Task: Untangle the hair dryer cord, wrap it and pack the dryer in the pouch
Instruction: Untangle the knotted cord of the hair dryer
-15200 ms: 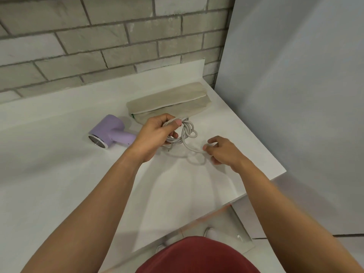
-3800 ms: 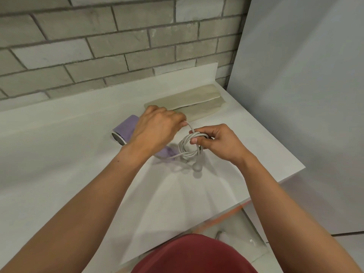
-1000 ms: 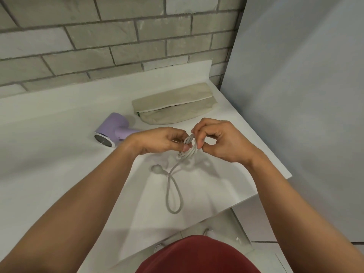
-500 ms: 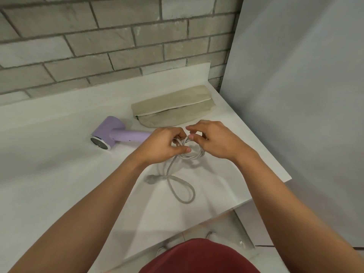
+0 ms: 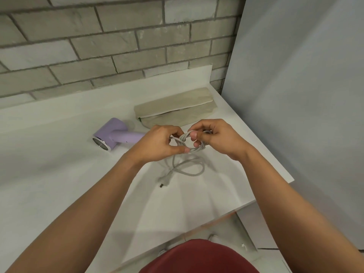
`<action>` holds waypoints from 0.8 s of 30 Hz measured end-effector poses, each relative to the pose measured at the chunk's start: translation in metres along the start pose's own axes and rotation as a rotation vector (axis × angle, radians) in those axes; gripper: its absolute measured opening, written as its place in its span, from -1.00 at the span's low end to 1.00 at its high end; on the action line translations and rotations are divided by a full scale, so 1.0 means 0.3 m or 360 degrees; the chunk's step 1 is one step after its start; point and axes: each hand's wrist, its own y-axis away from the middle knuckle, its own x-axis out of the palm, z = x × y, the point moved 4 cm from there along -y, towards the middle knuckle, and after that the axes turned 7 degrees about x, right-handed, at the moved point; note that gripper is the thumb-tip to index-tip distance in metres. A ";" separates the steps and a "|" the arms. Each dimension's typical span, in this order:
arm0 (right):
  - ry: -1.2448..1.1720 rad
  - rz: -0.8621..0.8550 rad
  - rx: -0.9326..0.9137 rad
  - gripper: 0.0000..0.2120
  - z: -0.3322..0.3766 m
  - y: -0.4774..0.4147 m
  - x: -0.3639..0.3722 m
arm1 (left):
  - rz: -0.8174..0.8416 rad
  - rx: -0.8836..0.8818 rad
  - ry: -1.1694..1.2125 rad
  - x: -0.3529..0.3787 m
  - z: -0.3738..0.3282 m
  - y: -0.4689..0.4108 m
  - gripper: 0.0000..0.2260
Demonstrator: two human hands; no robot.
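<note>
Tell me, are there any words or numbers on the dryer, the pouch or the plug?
None can be read. The dryer, the pouch and the plug show no words, numbers or logos in this view. The plug is too small to show any fine print.

head view, looking down, close over counter (image 5: 59,184) corner.

I count one hair dryer (image 5: 116,134), lilac, and one pouch (image 5: 175,111), beige. There is one cord (image 5: 182,137), grey, gathered into several loops that overlap too much for me to number, and it ends in one plug (image 5: 165,179). I see two hands, my left hand (image 5: 157,144) and my right hand (image 5: 218,138), and one counter (image 5: 59,174) under everything.
</note>
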 end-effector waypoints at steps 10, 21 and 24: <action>-0.0393 0.0033 0.0107 -0.82 -0.014 -0.012 -0.007 | 0.0141 -0.0082 0.0160 -0.036 0.045 -0.011 -0.81; -0.0187 0.0036 0.0083 -0.89 0.020 -0.023 -0.018 | 0.0183 -0.0073 0.0164 -0.050 0.036 -0.017 -0.85; -0.0226 0.0020 0.0093 -0.91 0.024 -0.025 -0.006 | 0.0103 -0.0036 0.0114 -0.066 0.027 -0.031 -0.81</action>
